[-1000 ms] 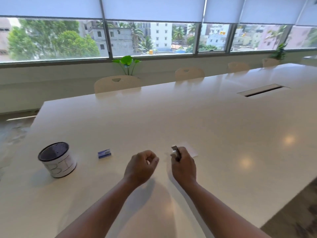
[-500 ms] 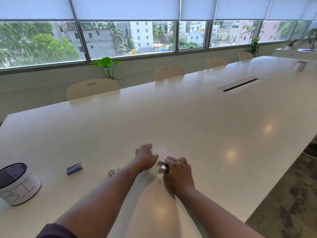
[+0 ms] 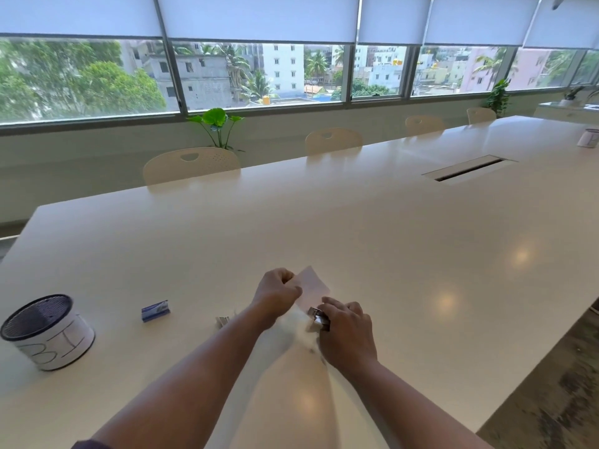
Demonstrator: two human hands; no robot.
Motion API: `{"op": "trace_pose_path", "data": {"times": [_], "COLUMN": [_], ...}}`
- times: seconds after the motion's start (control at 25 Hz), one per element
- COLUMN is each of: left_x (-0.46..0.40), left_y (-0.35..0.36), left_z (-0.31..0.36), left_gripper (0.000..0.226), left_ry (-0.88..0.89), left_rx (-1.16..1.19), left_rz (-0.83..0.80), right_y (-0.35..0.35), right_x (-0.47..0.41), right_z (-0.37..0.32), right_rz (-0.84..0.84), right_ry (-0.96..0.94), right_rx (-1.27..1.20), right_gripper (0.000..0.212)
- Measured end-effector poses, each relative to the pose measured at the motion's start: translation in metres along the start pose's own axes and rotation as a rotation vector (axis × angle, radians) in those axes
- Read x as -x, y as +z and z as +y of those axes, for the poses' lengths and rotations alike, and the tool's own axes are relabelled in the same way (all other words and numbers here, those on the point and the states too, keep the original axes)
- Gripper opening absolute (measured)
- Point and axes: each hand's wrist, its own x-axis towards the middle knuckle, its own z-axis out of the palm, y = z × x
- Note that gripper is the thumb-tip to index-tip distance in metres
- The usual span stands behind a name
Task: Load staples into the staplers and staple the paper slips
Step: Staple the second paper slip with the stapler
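Pinching the paper slip [image 3: 312, 288] by its left edge, our left hand [image 3: 275, 294] has fingers curled in tight w/ thumb against them; the slip tilts up off the table, its near corner running down into the stapler [image 3: 319, 315]. Our right hand [image 3: 346, 332] lies over that small dark stapler, fingers bent round it, metal nose poking out toward the slip. Whether the stapler's mouth is pressed down on the paper we can't tell, too small & a bit blurred.

Both hands sit near the front edge of a long white glossy table [image 3: 356, 228], ceiling lights mirrored in it, a cable slot [image 3: 470, 168] farther along. Pale chairs [image 3: 191, 163] line the far side, under a row of windows w/ blinds half down; potted plant [image 3: 215, 124] behind the nearest chair.

Left of our left forearm, just beside it: small whitish bits [image 3: 223, 320], prob. staples, can't confirm. Further left a blue staple box [image 3: 155, 310], then a black mesh cup [image 3: 47, 332] wrapped in white paper w/ handwriting. Another cup [image 3: 588, 137] at the table's far right end. Nothing blocks the hands.
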Motion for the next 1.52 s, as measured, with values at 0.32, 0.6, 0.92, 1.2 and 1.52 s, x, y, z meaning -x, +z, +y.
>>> {"op": "trace_pose_path", "data": {"times": [0.32,0.6,0.92,1.2,1.52], "left_x": [0.056,0.116,0.160,0.170,0.166], "left_y": [-0.111,-0.194,-0.214,-0.219,-0.219], "left_z": [-0.029,-0.064,-0.100,-0.103,-0.102], "left_gripper": [0.015,0.020,0.017,0.015,0.031], "left_ry": [0.016,0.011,-0.014,-0.013,-0.060], "left_rx": [0.346,0.354,0.557,0.606,0.696], "left_rz": [0.115,0.144,0.237,0.210,0.170], "right_y": [-0.004,-0.001,0.016,0.021,0.018], "right_x": [-0.004,0.011,0.032,0.035,0.034], "right_z": [-0.079,-0.167,-0.207,-0.209,-0.210], "right_rz": [0.192,-0.434,-0.407,-0.418,-0.506], "right_ry": [-0.021,-0.123,-0.045,-0.046,0.055], "right_rx": [-0.780,-1.125,-1.098,-1.160,-1.355], "right_gripper": [0.013,0.013,0.007,0.008,0.020]}}
